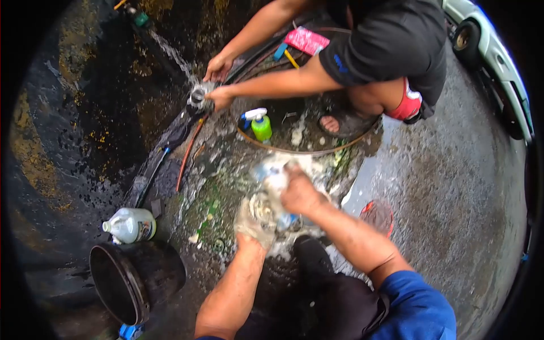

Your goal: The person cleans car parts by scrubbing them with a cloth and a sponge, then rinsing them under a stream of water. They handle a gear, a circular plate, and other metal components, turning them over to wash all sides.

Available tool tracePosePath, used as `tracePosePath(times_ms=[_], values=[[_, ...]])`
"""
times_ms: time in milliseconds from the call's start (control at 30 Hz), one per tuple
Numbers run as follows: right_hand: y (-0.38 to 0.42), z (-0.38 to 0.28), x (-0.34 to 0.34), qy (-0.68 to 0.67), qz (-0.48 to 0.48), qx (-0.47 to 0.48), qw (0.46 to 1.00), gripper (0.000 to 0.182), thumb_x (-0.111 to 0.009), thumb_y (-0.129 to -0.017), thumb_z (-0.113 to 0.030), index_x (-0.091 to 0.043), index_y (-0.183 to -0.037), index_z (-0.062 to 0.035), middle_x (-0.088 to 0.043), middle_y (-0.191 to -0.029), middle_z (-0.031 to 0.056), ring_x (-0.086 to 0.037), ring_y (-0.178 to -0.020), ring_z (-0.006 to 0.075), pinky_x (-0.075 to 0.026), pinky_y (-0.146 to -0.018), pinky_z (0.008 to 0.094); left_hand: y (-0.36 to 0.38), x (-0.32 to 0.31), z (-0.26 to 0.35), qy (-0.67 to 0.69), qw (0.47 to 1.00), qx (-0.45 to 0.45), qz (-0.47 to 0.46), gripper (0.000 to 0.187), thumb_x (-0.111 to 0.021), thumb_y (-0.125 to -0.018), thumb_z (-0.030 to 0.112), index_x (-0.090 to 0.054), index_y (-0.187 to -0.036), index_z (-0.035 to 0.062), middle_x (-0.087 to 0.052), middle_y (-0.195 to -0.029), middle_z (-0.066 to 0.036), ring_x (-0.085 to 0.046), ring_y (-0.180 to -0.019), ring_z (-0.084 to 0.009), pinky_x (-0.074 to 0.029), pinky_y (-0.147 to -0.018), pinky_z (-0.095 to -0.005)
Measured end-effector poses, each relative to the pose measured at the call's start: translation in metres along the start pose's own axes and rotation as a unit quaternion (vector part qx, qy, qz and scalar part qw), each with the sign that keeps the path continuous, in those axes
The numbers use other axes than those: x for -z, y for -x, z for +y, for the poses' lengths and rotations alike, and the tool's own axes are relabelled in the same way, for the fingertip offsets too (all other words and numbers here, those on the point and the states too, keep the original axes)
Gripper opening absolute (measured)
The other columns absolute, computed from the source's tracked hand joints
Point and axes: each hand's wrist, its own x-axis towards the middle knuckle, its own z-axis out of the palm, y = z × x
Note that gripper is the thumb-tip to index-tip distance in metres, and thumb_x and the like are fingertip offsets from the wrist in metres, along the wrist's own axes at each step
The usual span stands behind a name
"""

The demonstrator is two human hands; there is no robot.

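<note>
My left hand (255,224) is covered in pale suds, its fingers curled around a foam-covered round part (264,209). Beside it, my right hand (300,191) is closed and smeared by motion. Whatever its fingers grip is hidden in the blur and white foam. Under both hands lies a patch of white suds (300,164) on the wet ground, with blurred blue and white shapes in it. A spray bottle (262,128) with green liquid and a white head stands just beyond the foam.
Opposite me a person (391,51) squats, holding a metal part (198,97) under water from a hose nozzle (141,20). A black bucket (122,283) lies tilted at left near a white jug (131,225). A red-rimmed container (378,217) is at right. A car (490,56) stands beyond.
</note>
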Motion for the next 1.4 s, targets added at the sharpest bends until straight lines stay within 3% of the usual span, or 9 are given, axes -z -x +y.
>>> tracePosePath(times_ms=[133,367,533,633,800,933,1133,1233,1400], values=[[0.043,-0.034,0.0,0.027,-0.054,0.098,0.993,0.037,-0.06,-0.077,-0.021,-0.053,-0.102,0.0055,-0.049,-0.102,0.0315,-0.049,-0.101,0.0458,-0.042,-0.09,0.0471,0.005,-0.029,-0.004,-0.036,0.998,-0.048,0.029,0.046,-0.035,-0.097,0.038,-0.05,-0.124,0.0034,-0.057,-0.119,-0.012,-0.053,-0.113,-0.0264,-0.041,-0.099,-0.0413],[0.034,-0.029,0.002,-0.011,-0.043,0.061,0.997,0.031,-0.06,-0.079,-0.022,-0.057,-0.101,-0.0001,-0.057,-0.097,0.0188,-0.059,-0.09,0.0379,-0.049,-0.079,0.0448,0.002,-0.027,-0.013,-0.034,0.987,-0.027,0.154,0.042,-0.037,-0.096,0.038,-0.055,-0.117,0.0065,-0.061,-0.112,-0.01,-0.056,-0.104,-0.0274,-0.044,-0.095,-0.0402],[0.065,-0.026,-0.011,0.013,-0.071,0.219,0.973,0.028,-0.061,-0.074,-0.016,-0.058,-0.096,0.0012,-0.058,-0.096,0.0169,-0.061,-0.087,0.0364,-0.051,-0.077,0.0442,0.008,-0.016,0.008,-0.026,0.995,-0.031,0.087,0.031,-0.041,-0.095,0.031,-0.058,-0.104,0.0071,-0.062,-0.1,-0.01,-0.059,-0.091,-0.0249,-0.051,-0.083,-0.0383],[0.026,-0.036,0.001,0.041,-0.027,0.089,0.995,0.027,-0.063,-0.071,-0.016,-0.059,-0.091,0.001,-0.059,-0.095,0.0172,-0.061,-0.085,0.0362,-0.051,-0.075,0.0439,0.006,-0.016,-0.013,-0.062,0.988,-0.053,0.129,0.033,-0.038,-0.096,0.032,-0.058,-0.105,0.0076,-0.062,-0.102,-0.009,-0.059,-0.093,-0.0239,-0.05,-0.084,-0.0362],[0.056,-0.035,-0.001,0.013,-0.101,0.201,0.974,0.027,-0.063,-0.071,-0.016,-0.06,-0.092,0.0007,-0.06,-0.094,0.0175,-0.062,-0.084,0.0357,-0.052,-0.074,0.044,0.015,-0.023,0.009,-0.038,0.997,-0.031,0.054,0.033,-0.04,-0.091,0.032,-0.06,-0.096,0.0062,-0.063,-0.093,-0.014,-0.061,-0.087,-0.0285,-0.052,-0.08,-0.0408],[0.025,-0.041,0.003,0.047,-0.069,0.154,0.985,0.024,-0.063,-0.069,-0.015,-0.058,-0.087,-0.0004,-0.059,-0.091,0.0164,-0.062,-0.081,0.0359,-0.052,-0.074,0.044,0.013,-0.019,-0.011,-0.045,0.986,-0.097,0.129,0.035,-0.037,-0.094,0.03,-0.054,-0.116,0.0086,-0.058,-0.11,-0.009,-0.056,-0.101,-0.0236,-0.049,-0.086,-0.0357],[0.057,-0.012,-0.006,0.021,-0.059,0.249,0.966,0.02,-0.066,-0.067,-0.013,-0.059,-0.08,0.0001,-0.06,-0.087,0.0165,-0.062,-0.077,0.0357,-0.053,-0.069,0.0423,0.012,-0.003,0.025,-0.042,0.997,-0.058,0.027,0.04,-0.036,-0.096,0.035,-0.057,-0.107,0.0024,-0.061,-0.101,-0.016,-0.06,-0.093,-0.0308,-0.053,-0.082,-0.0451],[0.014,-0.013,0.002,0.045,0.019,0.099,0.994,0.023,-0.065,-0.071,-0.016,-0.062,-0.085,0.0017,-0.061,-0.086,0.0185,-0.062,-0.076,0.037,-0.052,-0.072,0.0418,0.016,-0.026,0.002,-0.009,0.989,-0.08,0.123,0.036,-0.041,-0.096,0.034,-0.055,-0.11,0.0041,-0.061,-0.104,-0.012,-0.06,-0.094,-0.0276,-0.051,-0.085,-0.0436],[0.067,-0.014,-0.012,-0.015,-0.029,0.232,0.972,0.027,-0.065,-0.069,-0.013,-0.06,-0.092,-0.0003,-0.059,-0.087,0.0147,-0.062,-0.082,0.0354,-0.052,-0.073,0.0439,0.013,-0.027,0.028,-0.033,0.991,-0.074,0.108,0.039,-0.038,-0.096,0.035,-0.056,-0.108,0.0029,-0.061,-0.102,-0.015,-0.06,-0.092,-0.0309,-0.05,-0.086,-0.0469]])
